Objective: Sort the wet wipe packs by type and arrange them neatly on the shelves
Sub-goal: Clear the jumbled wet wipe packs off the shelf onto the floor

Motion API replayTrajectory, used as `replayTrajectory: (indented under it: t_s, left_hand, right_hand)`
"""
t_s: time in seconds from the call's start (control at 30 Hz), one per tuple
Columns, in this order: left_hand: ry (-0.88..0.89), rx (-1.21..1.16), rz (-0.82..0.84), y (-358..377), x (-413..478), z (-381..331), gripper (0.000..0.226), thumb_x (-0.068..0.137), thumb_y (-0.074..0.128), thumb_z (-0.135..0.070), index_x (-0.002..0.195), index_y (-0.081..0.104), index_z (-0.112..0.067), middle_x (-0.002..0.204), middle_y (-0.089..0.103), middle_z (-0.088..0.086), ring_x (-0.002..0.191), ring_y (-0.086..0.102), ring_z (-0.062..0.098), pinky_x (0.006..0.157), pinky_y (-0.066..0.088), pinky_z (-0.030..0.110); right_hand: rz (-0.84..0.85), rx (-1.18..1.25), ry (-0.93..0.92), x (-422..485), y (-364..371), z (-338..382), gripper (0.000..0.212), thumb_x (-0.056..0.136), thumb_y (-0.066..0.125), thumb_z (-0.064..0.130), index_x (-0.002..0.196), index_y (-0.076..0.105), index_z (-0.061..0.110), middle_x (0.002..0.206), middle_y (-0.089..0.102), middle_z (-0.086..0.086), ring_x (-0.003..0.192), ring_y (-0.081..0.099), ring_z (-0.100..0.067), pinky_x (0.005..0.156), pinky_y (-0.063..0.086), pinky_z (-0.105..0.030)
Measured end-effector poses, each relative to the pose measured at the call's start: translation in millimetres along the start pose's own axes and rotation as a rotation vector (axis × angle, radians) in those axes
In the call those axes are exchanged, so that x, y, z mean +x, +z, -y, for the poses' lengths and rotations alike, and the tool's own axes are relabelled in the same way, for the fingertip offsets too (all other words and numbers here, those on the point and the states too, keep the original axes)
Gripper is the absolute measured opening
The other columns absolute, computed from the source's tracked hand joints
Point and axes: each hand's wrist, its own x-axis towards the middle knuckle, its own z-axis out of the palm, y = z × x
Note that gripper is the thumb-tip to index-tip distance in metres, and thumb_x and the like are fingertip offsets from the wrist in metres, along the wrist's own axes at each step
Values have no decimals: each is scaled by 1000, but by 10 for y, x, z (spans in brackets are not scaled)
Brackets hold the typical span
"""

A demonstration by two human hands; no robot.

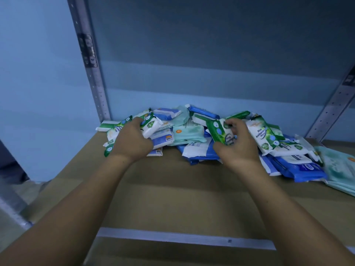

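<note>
The green pack (219,132) sits in the right hand (238,148), whose fingers curl over its far edge and clamp it firmly. It is tilted with its printed face toward the person, probably so the type can be read before it goes anywhere. Off to that grip's left, the left hand (132,141) has its fingers wrapped tight round a white pack (152,126) with a green badge. That pack is raised a little above its neighbours and looks like the same brand, so both hands seem to be pulling one type out at once. Under and between the two grips lies the heap (194,150), a loose jumble pushed toward the back wall. A mint pack (190,134) lies midway between the hands, and blue packs (303,170) spill out to the right of the right hand. More green-and-white ones lean just beyond the right hand's knuckles. Nothing is lined up by type yet, so sorting appears to be at an early stage. On the near side of both wrists the brown shelf (172,189) lies bare, a likely spot for neat rows. A grey post (92,77) rises behind and left of the left hand.
</note>
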Motion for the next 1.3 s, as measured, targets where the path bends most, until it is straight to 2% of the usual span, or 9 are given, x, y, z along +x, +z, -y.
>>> replayTrajectory:
  t_s: [0.1, 0.2, 0.3, 0.4, 0.47, 0.73, 0.9, 1.03, 1.3]
  left_hand:
    - [81, 92, 75, 9, 186, 193, 56, 75, 78, -13, 127, 59, -6, 120, 58, 14, 107, 56, 30, 83, 38, 27]
    - [169, 143, 212, 81, 282, 258, 64, 74, 83, -15, 132, 57, -10, 127, 53, 9, 117, 53, 27, 89, 34, 24]
    - [163, 158, 335, 184, 296, 256, 79, 72, 87, -31, 141, 50, -17, 133, 54, 9, 122, 50, 25, 93, 39, 29]
    - [126, 258, 374, 293, 254, 278, 106, 66, 90, -45, 151, 34, -18, 138, 46, 15, 130, 41, 31, 101, 41, 38]
    - [177, 304, 315, 358, 225, 314, 97, 71, 86, -40, 150, 34, -16, 136, 51, 13, 127, 45, 31, 100, 41, 38]
    - [201, 373, 245, 422, 188, 282, 77, 78, 73, -31, 144, 36, -19, 128, 59, 6, 120, 56, 31, 102, 37, 38]
    - [206, 378, 234, 422, 186, 263, 74, 76, 72, -29, 141, 39, -18, 122, 62, 6, 114, 59, 32, 96, 40, 36]
    - [197, 353, 237, 426, 166, 242, 75, 78, 71, -27, 144, 38, -16, 123, 62, 8, 115, 58, 32, 94, 41, 35]
    - [103, 239, 330, 427, 133, 284, 85, 82, 70, -33, 153, 28, -15, 146, 47, 11, 133, 47, 31, 105, 40, 37]
  right_hand:
    - [81, -38, -38, 275, 193, 120, 63, 75, 70, 12, 127, 48, 38, 96, 62, 16, 78, 65, -19, 64, 52, -32]
    - [155, -115, -30, 521, 348, 224, 69, 75, 66, 7, 135, 48, 35, 94, 59, 17, 80, 67, -18, 67, 55, -31]
    - [214, -244, -74, 678, 507, 244, 81, 68, 64, 13, 145, 45, 31, 114, 63, 6, 103, 65, -19, 88, 55, -34]
    - [150, -390, -77, 818, 579, 183, 90, 63, 62, 20, 150, 39, 25, 141, 50, -1, 130, 46, -25, 108, 39, -49]
    - [103, -531, -25, 907, 562, 139, 85, 68, 65, 19, 148, 39, 23, 140, 46, -2, 133, 36, -28, 111, 30, -53]
    - [217, -555, 52, 1042, 456, 54, 61, 69, 55, 24, 128, 44, 26, 104, 54, -4, 106, 52, -32, 97, 45, -52]
    - [214, -545, -7, 1020, 395, 46, 54, 75, 58, 21, 128, 45, 26, 103, 58, -5, 100, 55, -31, 89, 49, -44]
    - [328, -471, -15, 985, 301, 172, 43, 76, 59, 19, 118, 55, 30, 102, 61, -1, 89, 58, -22, 63, 38, -29]
    - [558, -658, 72, 843, 277, 162, 85, 59, 70, 36, 138, 39, 36, 124, 48, -7, 111, 49, -24, 91, 49, -40]
